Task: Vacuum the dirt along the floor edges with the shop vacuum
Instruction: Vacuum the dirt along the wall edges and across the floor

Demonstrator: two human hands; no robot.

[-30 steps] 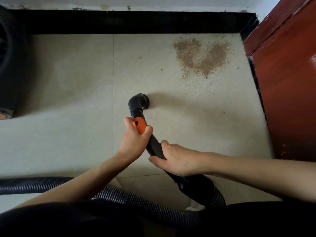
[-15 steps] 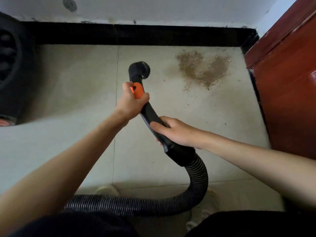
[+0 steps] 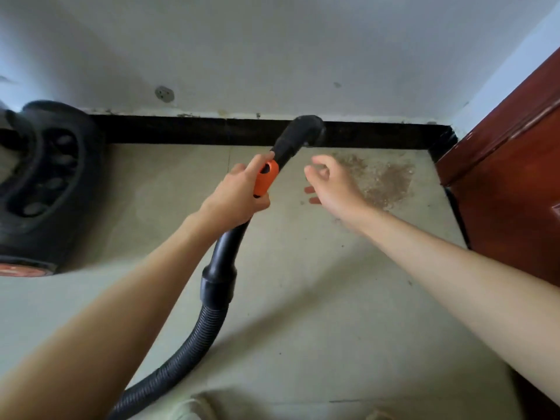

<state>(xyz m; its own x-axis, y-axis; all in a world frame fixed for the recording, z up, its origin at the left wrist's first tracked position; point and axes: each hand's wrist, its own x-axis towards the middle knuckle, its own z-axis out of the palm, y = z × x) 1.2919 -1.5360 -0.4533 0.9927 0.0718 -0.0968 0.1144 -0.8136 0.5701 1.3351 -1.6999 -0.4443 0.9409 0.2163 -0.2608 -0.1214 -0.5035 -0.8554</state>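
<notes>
My left hand grips the black vacuum wand at its orange collar. The wand's curved black nozzle is raised in front of the black baseboard, left of the dirt. A brown patch of dirt lies on the beige tile near the corner. My right hand hovers off the wand, just right of it and over the left edge of the dirt, fingers loosely curled and holding nothing. The ribbed black hose runs from the wand down to the lower left.
A black shop vacuum body with an orange rim stands at the left against the wall. A red-brown wooden cabinet fills the right side. A white wall rises above the baseboard. Beige tiled floor lies between them.
My right hand has let go of the wand and moved forward beside the nozzle. My left hand has carried the wand forward and up toward the baseboard. The view has tilted up.
</notes>
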